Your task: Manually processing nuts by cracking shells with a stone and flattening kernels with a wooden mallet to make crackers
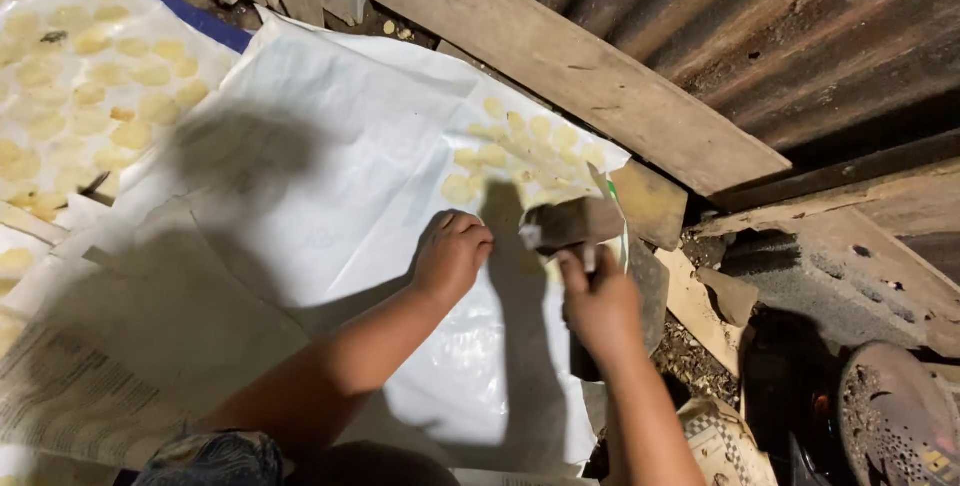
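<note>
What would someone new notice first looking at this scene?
Probably the big white plastic sheet in the middle, with pale yellow round slices laid near its far edge. Just below them, the right hand holds up a flat scoop-like tool, while the left hand rests curled on the sheet.

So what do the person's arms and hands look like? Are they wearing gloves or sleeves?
No gloves. The left hand and the right hand are both bare, with no rings, watch or bracelets that show. Both forearms are bare too, right down to the bottom of the picture, so no sleeves can be seen. The fingers are short and rounded. A bit of dark patterned cloth shows at the bottom edge, under the left arm.
</note>
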